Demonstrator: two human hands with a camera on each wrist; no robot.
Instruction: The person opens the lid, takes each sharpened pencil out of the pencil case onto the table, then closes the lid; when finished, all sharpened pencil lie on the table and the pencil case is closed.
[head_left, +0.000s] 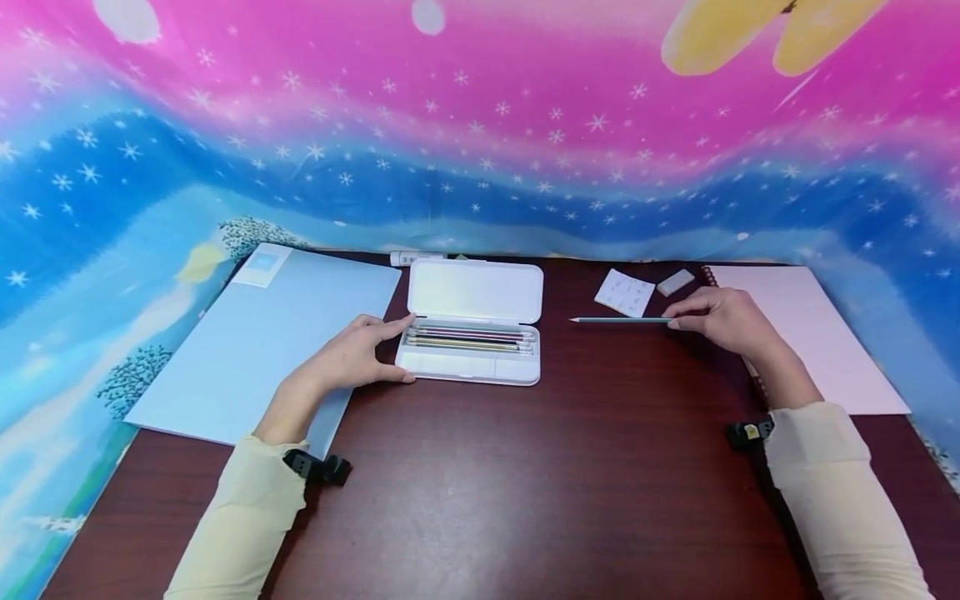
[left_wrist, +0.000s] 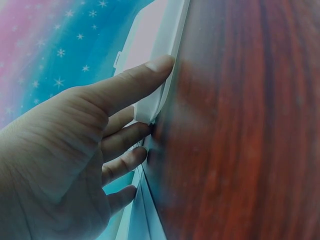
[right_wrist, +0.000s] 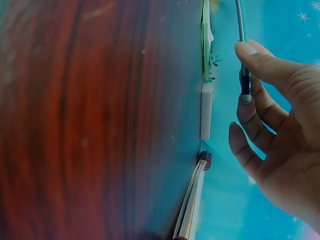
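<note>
The fingers (right_wrist: 248,54) of the right hand (head_left: 720,321) pinched a pencil (head_left: 618,320) near its blunt end, thumb against forefinger, the others loosely fanned. The pencil lay level in that grip, to the right of an open white case (head_left: 446,364), with its point toward the case. A hold so far back probably left the point free to dip or swing, so a firm, light pinch, with the shaft kept in line with the row of pencils (head_left: 468,337) inside the case, seemed the sound way to handle it. The left hand (head_left: 348,354) spread its thumb and forefinger across the case's left end, touching it; gentle, even contact there looked right for steadying it.

Beyond the pencil lay a note pad (head_left: 625,292) and an eraser (head_left: 675,282), near enough to be worth avoiding.

The right wrist view showed the pencil raised off the table (head_left: 510,500), and its dark band and pale tip, which the head view hid behind the hand. The left wrist view showed the left hand's remaining fingers apart, but nothing of the case's contents; those appeared only from the head.
</note>
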